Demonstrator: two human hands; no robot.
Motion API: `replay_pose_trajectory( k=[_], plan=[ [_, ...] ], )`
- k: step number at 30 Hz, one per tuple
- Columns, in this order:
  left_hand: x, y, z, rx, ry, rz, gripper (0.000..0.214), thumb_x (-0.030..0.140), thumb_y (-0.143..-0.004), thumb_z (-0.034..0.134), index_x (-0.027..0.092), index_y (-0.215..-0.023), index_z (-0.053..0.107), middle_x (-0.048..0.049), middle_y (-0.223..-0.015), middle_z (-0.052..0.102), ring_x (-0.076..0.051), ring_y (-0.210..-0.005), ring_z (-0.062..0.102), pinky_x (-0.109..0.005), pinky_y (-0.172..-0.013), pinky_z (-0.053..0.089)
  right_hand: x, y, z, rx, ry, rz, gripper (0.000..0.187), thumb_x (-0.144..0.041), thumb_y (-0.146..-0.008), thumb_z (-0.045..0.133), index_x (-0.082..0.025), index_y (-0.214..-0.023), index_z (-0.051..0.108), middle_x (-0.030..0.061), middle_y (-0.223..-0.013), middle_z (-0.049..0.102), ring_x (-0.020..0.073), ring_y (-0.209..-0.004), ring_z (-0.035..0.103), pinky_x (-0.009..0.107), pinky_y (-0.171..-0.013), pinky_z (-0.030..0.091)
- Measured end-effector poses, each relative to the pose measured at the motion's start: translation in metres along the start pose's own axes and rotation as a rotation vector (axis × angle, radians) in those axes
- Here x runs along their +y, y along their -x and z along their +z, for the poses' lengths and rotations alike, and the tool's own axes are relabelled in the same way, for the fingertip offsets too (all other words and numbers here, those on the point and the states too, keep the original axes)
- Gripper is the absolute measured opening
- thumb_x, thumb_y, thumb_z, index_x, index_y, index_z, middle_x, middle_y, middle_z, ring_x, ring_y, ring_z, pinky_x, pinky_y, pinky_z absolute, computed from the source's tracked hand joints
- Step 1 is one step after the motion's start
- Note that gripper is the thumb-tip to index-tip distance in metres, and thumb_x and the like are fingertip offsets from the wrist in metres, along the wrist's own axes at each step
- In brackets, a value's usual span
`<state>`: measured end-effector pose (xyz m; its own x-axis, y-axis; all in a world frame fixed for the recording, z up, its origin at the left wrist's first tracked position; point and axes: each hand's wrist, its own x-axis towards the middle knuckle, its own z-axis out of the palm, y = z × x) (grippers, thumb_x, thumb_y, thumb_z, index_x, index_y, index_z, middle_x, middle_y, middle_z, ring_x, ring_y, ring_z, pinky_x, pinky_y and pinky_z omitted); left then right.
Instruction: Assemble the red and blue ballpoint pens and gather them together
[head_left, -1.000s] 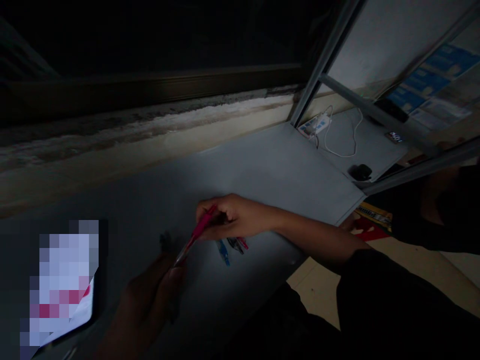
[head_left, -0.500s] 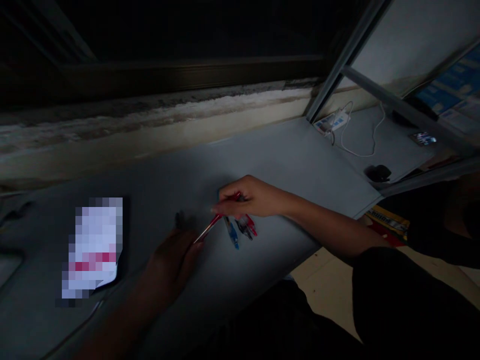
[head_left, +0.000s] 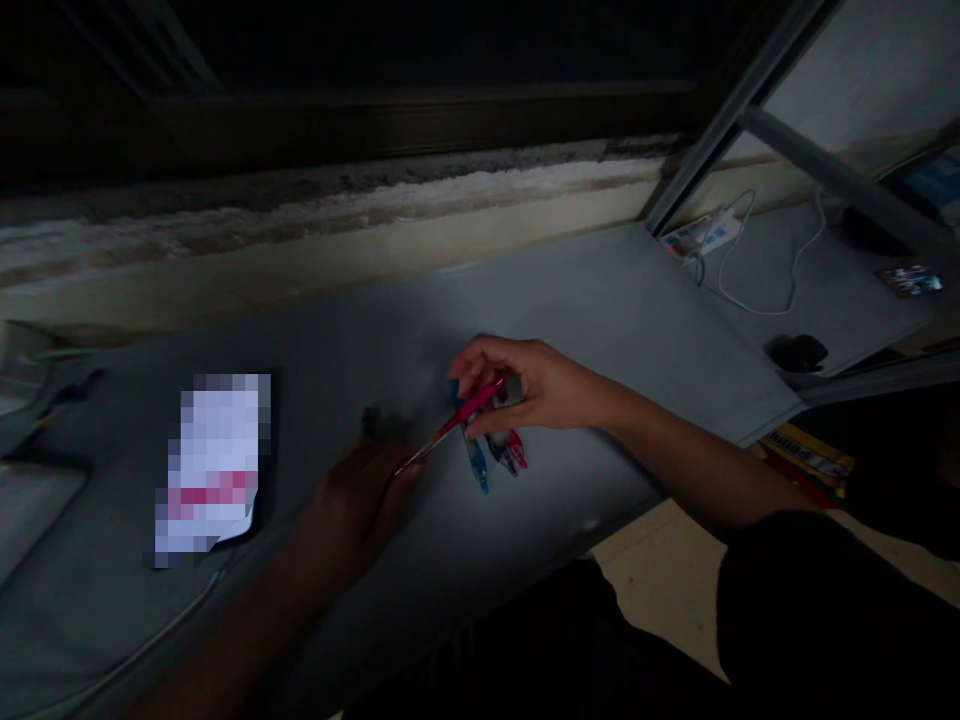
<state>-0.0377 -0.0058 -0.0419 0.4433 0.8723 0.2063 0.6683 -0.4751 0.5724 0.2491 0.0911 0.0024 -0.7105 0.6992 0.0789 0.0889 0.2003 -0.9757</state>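
In dim light my right hand (head_left: 536, 385) is closed on several pens over a grey desk (head_left: 600, 310). A red pen (head_left: 457, 422) sticks out to the lower left, its tip close to my left hand. A blue pen (head_left: 477, 465) and two more pens (head_left: 510, 450), one dark and one red, hang below the fingers. My left hand (head_left: 360, 505) rests on the desk in shadow, fingers loosely curled beside the red pen's tip; whether it touches the pen I cannot tell.
A lit phone screen (head_left: 214, 465) lies on the desk at the left. At the far right are a power strip (head_left: 701, 238) with a white cable (head_left: 795, 290), a dark round object (head_left: 799, 352) and a metal frame (head_left: 750, 100). The desk's edge runs near my right forearm.
The view has shifted, so everything sits further right and up. My right hand has lifted the red pen's back end slightly; my left hand stays by its tip.
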Motion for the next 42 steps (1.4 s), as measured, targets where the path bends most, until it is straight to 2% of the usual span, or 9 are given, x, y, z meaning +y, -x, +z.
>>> replay_pose_trajectory(
  k=[4, 8, 13, 18, 28, 33, 36, 40, 42],
  plan=[
    [0.001, -0.001, -0.002, 0.019, -0.004, 0.02, 0.052, 0.05, -0.121, 0.039, 0.023, -0.09, 0.07, -0.0021, -0.078, 0.068, -0.022, -0.07, 0.068, -0.034, -0.068, 0.054, -0.001, 0.002, -0.005, 0.007, 0.038, 0.044, 0.03, -0.045, -0.104, 0.077, -0.018, -0.099, 0.066, -0.0007, -0.081, 0.069, 0.0115, -0.071, 0.06, 0.027, -0.068, 0.048],
    [0.005, -0.004, -0.005, 0.058, -0.011, 0.028, 0.049, 0.047, -0.121, 0.041, 0.022, -0.09, 0.07, -0.0006, -0.076, 0.067, -0.021, -0.069, 0.068, -0.033, -0.066, 0.053, -0.001, 0.003, -0.007, 0.056, 0.018, -0.045, 0.043, -0.038, -0.091, 0.091, -0.016, -0.118, 0.066, 0.0034, -0.101, 0.076, 0.0117, -0.079, 0.065, 0.026, -0.07, 0.049],
    [0.01, -0.006, -0.01, 0.01, -0.009, 0.003, 0.048, 0.047, -0.12, 0.042, 0.022, -0.091, 0.071, -0.0012, -0.077, 0.07, -0.021, -0.07, 0.07, -0.033, -0.068, 0.056, -0.001, 0.001, -0.004, 0.109, -0.059, 0.007, 0.036, -0.048, -0.101, 0.082, -0.016, -0.092, 0.067, -0.0027, -0.075, 0.067, 0.0091, -0.068, 0.058, 0.023, -0.065, 0.046],
    [0.004, -0.001, -0.005, -0.002, 0.005, 0.027, 0.045, 0.044, -0.12, 0.041, 0.022, -0.103, 0.076, -0.0042, -0.09, 0.079, -0.023, -0.079, 0.075, -0.037, -0.078, 0.059, -0.003, 0.002, -0.005, 0.164, -0.208, -0.08, 0.037, -0.037, -0.089, 0.096, -0.017, -0.106, 0.069, 0.0038, -0.099, 0.081, 0.0126, -0.089, 0.076, 0.028, -0.089, 0.061],
    [0.01, -0.006, -0.01, 0.012, -0.007, 0.085, 0.032, 0.036, -0.118, 0.049, 0.022, -0.115, 0.078, -0.0043, -0.1, 0.084, -0.022, -0.087, 0.08, -0.035, -0.081, 0.063, -0.012, 0.003, -0.009, 0.389, -0.296, -0.064, 0.029, -0.032, -0.091, 0.093, -0.018, -0.109, 0.075, 0.0053, -0.11, 0.084, 0.0141, -0.099, 0.08, 0.029, -0.097, 0.066],
    [0.004, 0.001, -0.001, 0.023, 0.017, 0.042, 0.034, 0.038, -0.118, 0.048, 0.021, -0.118, 0.078, -0.006, -0.103, 0.084, -0.022, -0.09, 0.079, -0.034, -0.082, 0.063, -0.006, 0.0, -0.003, 0.272, -0.342, -0.024, 0.027, -0.031, -0.089, 0.095, -0.018, -0.106, 0.079, 0.005, -0.107, 0.087, 0.0136, -0.096, 0.081, 0.029, -0.095, 0.065],
    [0.0, 0.004, 0.003, 0.002, 0.018, -0.007, 0.042, 0.043, -0.119, 0.045, 0.022, -0.114, 0.08, -0.0068, -0.102, 0.084, -0.023, -0.09, 0.078, -0.035, -0.082, 0.064, -0.001, 0.0, 0.006, 0.192, -0.333, 0.059, 0.032, -0.041, -0.087, 0.096, -0.017, -0.102, 0.08, 0.0043, -0.099, 0.086, 0.0126, -0.085, 0.078, 0.026, -0.083, 0.063],
    [-0.002, 0.005, 0.004, -0.002, -0.01, -0.009, 0.045, 0.047, -0.119, 0.044, 0.023, -0.113, 0.081, -0.0065, -0.101, 0.084, -0.025, -0.089, 0.078, -0.039, -0.088, 0.065, -0.003, 0.004, 0.006, 0.169, -0.098, 0.165, 0.048, -0.055, -0.095, 0.086, -0.016, -0.072, 0.069, -0.0035, -0.062, 0.064, 0.007, -0.058, 0.054, 0.021, -0.055, 0.04],
    [-0.001, 0.004, 0.003, 0.017, -0.018, 0.01, 0.043, 0.046, -0.119, 0.045, 0.024, -0.112, 0.081, -0.0057, -0.1, 0.084, -0.024, -0.089, 0.079, -0.039, -0.089, 0.065, -0.007, 0.006, 0.001, 0.117, -0.006, 0.138, 0.044, -0.053, -0.098, 0.083, -0.016, -0.078, 0.069, -0.006, -0.06, 0.058, 0.0068, -0.056, 0.048, 0.022, -0.053, 0.034]
  ],
)
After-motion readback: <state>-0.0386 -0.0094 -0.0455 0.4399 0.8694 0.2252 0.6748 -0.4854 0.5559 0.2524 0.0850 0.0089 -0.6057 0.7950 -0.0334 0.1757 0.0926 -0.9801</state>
